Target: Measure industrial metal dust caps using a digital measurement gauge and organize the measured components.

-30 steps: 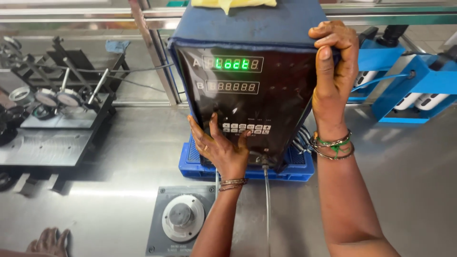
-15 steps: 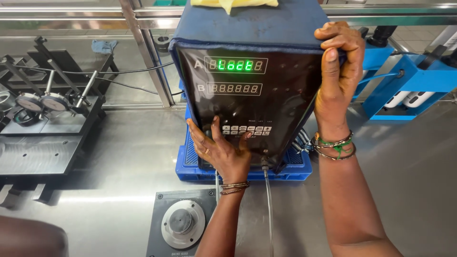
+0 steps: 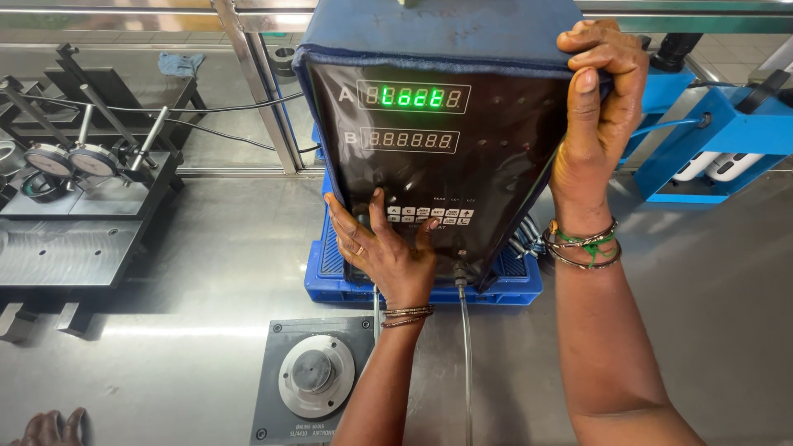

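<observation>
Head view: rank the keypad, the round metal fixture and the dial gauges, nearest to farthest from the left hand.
From the left hand:
1. Keypad, under the fingertips on the control box front.
2. Round metal fixture, below, on its grey plate.
3. Dial gauges, far left on the black stand.

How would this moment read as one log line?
left hand: on keypad | right hand: gripping black box top corner | box: on blue crate

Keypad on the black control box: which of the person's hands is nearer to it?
Left. The left hand lies on the box front with fingertips at the keypad; the right hand grips the control box at its upper right corner, well above it.
</observation>
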